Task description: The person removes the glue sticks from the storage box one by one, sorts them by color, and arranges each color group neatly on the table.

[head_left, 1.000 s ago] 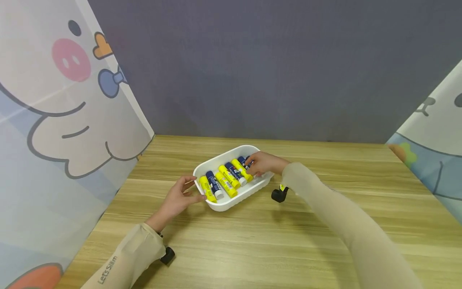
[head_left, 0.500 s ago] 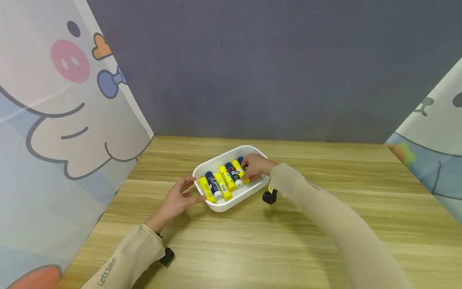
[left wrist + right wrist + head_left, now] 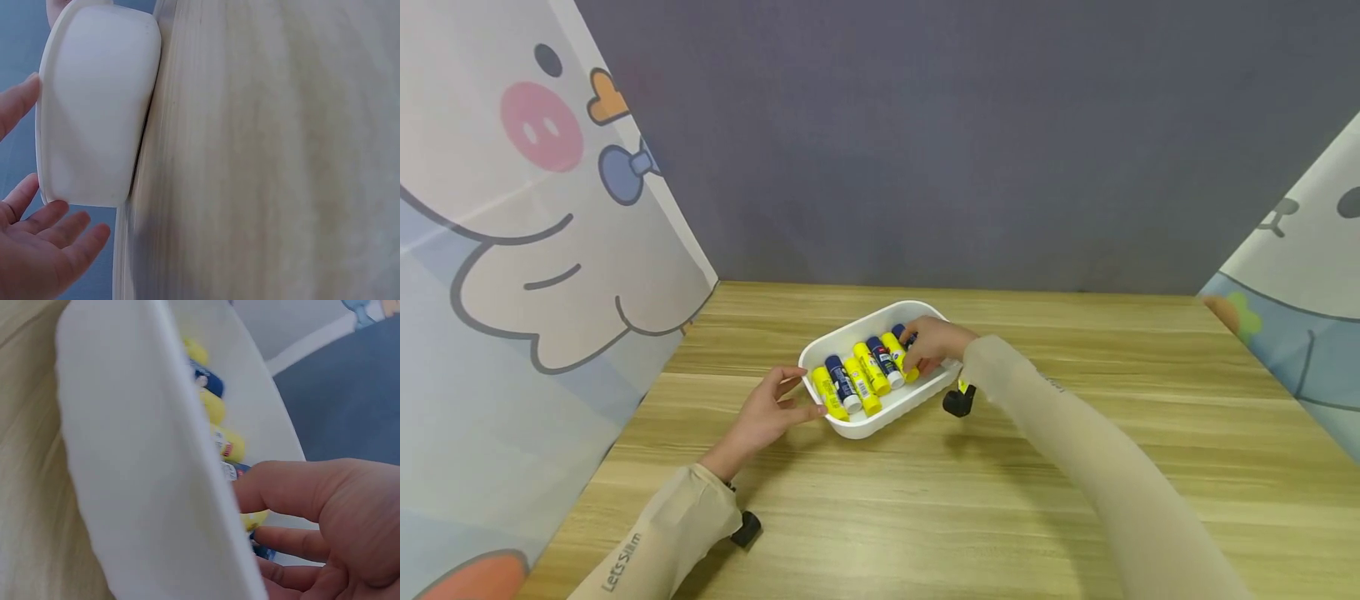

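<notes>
Loosely spread left fingers (image 3: 45, 219) against tray (image 3: 100, 112)

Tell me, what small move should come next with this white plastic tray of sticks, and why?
Perhaps the right hand should gently nudge the nearest yellow cylindrical stick toward the dark-blue, white-ended stick on its left: it reaches inside the tray beside that yellow one, while the left hand touches the opposite end, likely steadying it.

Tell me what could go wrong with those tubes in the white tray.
The tray could slide: the left hand only touches one end of it, fingers spread. The tubes lie side by side with no visible dividers, so the right hand, reaching in among them, might knock a neighbour askew.
</notes>
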Available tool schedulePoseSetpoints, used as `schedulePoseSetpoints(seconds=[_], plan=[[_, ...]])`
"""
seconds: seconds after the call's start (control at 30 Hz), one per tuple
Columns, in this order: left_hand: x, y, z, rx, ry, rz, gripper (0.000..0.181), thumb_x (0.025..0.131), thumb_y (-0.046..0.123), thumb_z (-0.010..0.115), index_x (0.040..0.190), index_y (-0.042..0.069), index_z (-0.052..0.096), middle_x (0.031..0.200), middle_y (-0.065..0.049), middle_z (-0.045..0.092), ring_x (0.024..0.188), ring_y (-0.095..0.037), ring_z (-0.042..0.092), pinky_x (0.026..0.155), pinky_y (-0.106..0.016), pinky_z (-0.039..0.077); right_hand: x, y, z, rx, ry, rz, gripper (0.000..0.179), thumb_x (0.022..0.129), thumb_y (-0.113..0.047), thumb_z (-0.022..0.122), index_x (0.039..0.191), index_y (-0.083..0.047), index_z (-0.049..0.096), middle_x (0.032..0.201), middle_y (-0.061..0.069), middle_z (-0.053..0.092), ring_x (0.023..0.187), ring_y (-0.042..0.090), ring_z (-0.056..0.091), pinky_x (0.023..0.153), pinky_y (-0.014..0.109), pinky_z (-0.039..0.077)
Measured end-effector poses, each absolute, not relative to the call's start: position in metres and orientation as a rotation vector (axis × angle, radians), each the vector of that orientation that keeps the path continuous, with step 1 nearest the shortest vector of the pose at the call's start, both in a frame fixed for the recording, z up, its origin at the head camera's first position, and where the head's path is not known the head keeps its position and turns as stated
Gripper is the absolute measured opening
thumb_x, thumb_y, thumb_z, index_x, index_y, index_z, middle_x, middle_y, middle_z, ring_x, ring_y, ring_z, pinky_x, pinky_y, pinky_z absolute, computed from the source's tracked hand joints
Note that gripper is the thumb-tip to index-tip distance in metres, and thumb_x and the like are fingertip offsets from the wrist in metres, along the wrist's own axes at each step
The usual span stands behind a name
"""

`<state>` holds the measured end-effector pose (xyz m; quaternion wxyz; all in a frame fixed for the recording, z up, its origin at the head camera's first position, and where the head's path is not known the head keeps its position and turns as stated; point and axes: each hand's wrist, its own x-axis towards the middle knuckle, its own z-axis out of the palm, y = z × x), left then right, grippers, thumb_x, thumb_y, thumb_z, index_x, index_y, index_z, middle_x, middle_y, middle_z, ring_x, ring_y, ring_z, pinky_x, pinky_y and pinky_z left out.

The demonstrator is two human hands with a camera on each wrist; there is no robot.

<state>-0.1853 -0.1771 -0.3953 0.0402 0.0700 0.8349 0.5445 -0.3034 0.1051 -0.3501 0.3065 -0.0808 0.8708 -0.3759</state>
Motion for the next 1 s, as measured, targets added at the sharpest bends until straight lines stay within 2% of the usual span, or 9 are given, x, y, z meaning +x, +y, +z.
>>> schedulePoseSetpoints(seconds=[0.13, 0.3, 0.57, 0.7, 1.0], plan=[[-0.186, -0.178, -0.396, 0.226, 2.572, 1.651, 0.068, 0.08, 0.012, 0.084, 0.132, -0.008, 0.043, 0.148, -0.029, 0.038, 0.137, -0.048, 0.037, 0.108, -0.058, 0.038, -0.307, 0.113, -0.348, -0.168, 2.184, -1.118, 0.069, 0.081, 0.003, 0.073, 0.143, 0.001, 0.045, 0.108, 0.018, 0.066, 0.072, 0.021, 0.065, 0.074, 0.036, 0.06], [-0.187, -0.178, -0.395, 0.222, 2.57, 1.657, 0.067, 0.08, 0.011, 0.084, 0.131, -0.008, 0.044, 0.148, -0.029, 0.038, 0.138, -0.047, 0.037, 0.108, -0.058, 0.037, -0.305, 0.121, -0.343, -0.173, 2.11, -1.199, 0.066, 0.083, 0.004, 0.071, 0.144, -0.001, 0.044, 0.112, 0.018, 0.063, 0.07, 0.019, 0.064, 0.072, 0.034, 0.06], [-0.184, -0.177, -0.392, 0.232, 2.558, 1.672, 0.065, 0.081, 0.01, 0.082, 0.131, -0.008, 0.044, 0.149, -0.03, 0.037, 0.138, -0.048, 0.036, 0.108, -0.059, 0.037, -0.298, 0.13, -0.342, -0.179, 2.04, -1.337, 0.066, 0.085, 0.006, 0.069, 0.145, -0.003, 0.043, 0.133, 0.026, 0.049, 0.069, 0.021, 0.067, 0.074, 0.036, 0.061], [-0.183, -0.177, -0.391, 0.237, 2.549, 1.681, 0.065, 0.082, 0.009, 0.082, 0.131, -0.008, 0.044, 0.149, -0.03, 0.037, 0.138, -0.049, 0.036, 0.108, -0.06, 0.036, -0.296, 0.135, -0.342, -0.205, 2.002, -1.408, 0.066, 0.085, 0.007, 0.067, 0.146, -0.002, 0.042, 0.136, 0.028, 0.045, 0.074, 0.023, 0.068, 0.075, 0.037, 0.061], [-0.186, -0.177, -0.395, 0.234, 2.556, 1.675, 0.065, 0.081, 0.011, 0.082, 0.131, -0.008, 0.045, 0.149, -0.029, 0.037, 0.138, -0.048, 0.036, 0.108, -0.061, 0.036, -0.293, 0.152, -0.339, -0.246, 1.924, -1.555, 0.069, 0.085, 0.01, 0.062, 0.148, -0.002, 0.037, 0.144, 0.03, 0.038, 0.083, 0.022, 0.064, 0.091, 0.047, 0.054]])
